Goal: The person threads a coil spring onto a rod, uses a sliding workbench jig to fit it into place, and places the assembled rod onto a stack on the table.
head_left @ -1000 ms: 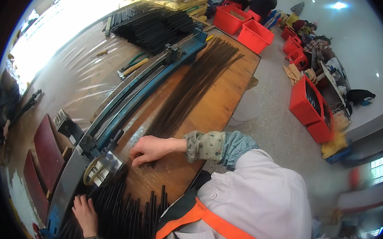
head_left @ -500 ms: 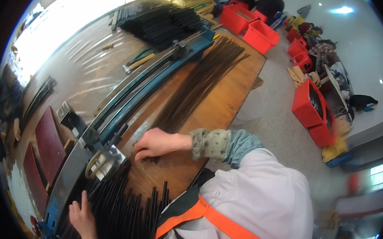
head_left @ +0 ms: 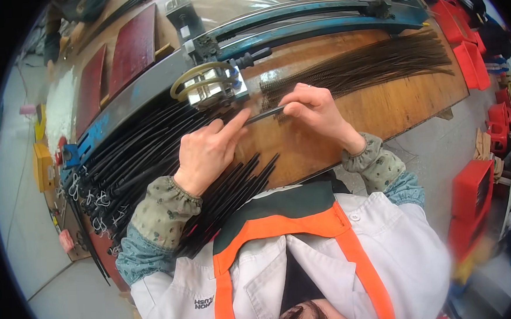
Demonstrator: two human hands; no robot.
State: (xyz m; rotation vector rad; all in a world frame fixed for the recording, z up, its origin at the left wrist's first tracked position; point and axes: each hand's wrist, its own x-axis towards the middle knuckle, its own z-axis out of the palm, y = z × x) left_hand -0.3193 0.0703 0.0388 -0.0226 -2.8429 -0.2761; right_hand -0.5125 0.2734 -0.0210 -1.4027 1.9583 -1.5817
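A short stretch of a thin dark rod (head_left: 266,114) runs between my two hands, just right of the clamp head. My right hand (head_left: 320,114) pinches it between thumb and fingers. At the other end my left hand (head_left: 205,154) meets it with the index finger and thumb, the remaining fingers curled under; how firm that hold is stays hidden. A metal clamp head (head_left: 210,89) with a yellowish hose stands just beyond my left fingers. Many black rods (head_left: 131,141) lie bundled to the left, some with white strings at their ends. Brown textured strips (head_left: 367,65) fan out beyond my right hand.
A blue rail machine (head_left: 306,33) spans the wooden table (head_left: 392,104). Dark red boards (head_left: 134,47) lie at the far left, and a person's sleeve (head_left: 73,7) shows beyond them. Red bins (head_left: 471,202) stand at the right. A yellow box (head_left: 43,166) sits at left.
The view has turned and shifted. My left hand has come up from the black rods to the clamp head. My right hand now holds the thin rod, its end meeting my left fingers.
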